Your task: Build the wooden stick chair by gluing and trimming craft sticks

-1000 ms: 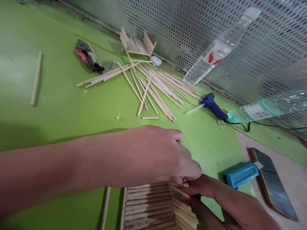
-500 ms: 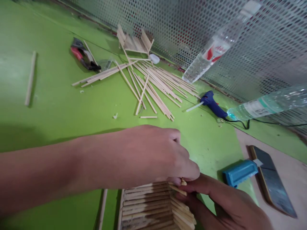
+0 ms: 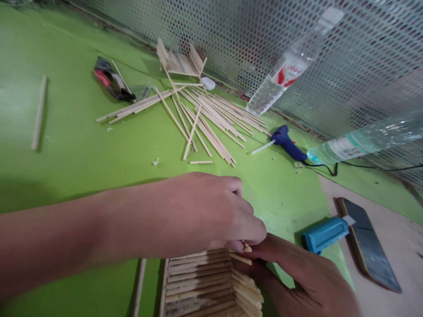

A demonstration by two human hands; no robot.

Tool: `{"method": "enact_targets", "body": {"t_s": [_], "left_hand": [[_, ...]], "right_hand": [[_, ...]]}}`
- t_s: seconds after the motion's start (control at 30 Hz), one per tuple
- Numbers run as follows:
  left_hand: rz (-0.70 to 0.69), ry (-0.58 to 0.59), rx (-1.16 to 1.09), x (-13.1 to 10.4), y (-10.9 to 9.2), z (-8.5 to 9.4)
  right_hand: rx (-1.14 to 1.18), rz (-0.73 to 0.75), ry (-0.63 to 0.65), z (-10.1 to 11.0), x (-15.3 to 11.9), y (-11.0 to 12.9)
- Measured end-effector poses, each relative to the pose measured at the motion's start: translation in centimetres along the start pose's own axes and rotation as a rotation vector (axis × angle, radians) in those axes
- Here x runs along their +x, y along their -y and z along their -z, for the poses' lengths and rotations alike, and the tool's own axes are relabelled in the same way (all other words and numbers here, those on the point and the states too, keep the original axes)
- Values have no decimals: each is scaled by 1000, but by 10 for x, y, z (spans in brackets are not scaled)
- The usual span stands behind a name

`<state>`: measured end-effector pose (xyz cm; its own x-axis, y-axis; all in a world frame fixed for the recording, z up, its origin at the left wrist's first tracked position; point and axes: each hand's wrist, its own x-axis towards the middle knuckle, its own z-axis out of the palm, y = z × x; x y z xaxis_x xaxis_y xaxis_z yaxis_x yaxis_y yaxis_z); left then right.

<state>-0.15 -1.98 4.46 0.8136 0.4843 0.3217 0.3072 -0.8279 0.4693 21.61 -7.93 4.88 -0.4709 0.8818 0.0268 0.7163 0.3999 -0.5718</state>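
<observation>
A structure of pale wooden sticks [image 3: 198, 286] lies at the bottom centre, its slats side by side and a row of stick ends rising at its right side. My left hand [image 3: 205, 211] reaches across from the left over its top edge, fingers curled and closed around small stick ends near the corner. From the lower right my right hand [image 3: 297, 273] meets it there, thumb and finger pinching at the same corner. The sticks' ends show between the two hands; the rest of what the fingertips hold is hidden.
Loose sticks [image 3: 211, 119] and a small stick frame [image 3: 183, 61] lie at the back. Around them are red-black pliers [image 3: 110, 79], a blue glue gun [image 3: 289, 143], two bottles [image 3: 280, 75], a blue cutter [image 3: 325, 234], a phone [image 3: 370, 244] and a metal mesh [image 3: 231, 39].
The view has shifted slightly, so most things appear a little further left. Both hands keep their hold at the corner of the stick structure.
</observation>
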Motion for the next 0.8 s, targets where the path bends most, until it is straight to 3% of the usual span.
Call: {"method": "enact_targets", "body": {"t_s": [0.1, 0.3, 0.43, 0.57, 0.67, 0.8], "left_hand": [[4, 84, -83, -3, 4, 8], [179, -7, -131, -15, 15, 34], [274, -60, -34, -16, 25, 38], [344, -69, 87, -11, 29, 39], [365, -157, 149, -9, 27, 43], [425, -285, 181, -9, 25, 52]], "right_hand": [[-80, 43, 2, 8, 0, -4], [-266, 63, -149, 28, 12, -18], [-276, 111, 68, 33, 42, -12], [-323, 10, 216, 31, 87, 9], [-405, -54, 383, 23, 114, 18], [-432, 18, 393, 13, 125, 15]]}}
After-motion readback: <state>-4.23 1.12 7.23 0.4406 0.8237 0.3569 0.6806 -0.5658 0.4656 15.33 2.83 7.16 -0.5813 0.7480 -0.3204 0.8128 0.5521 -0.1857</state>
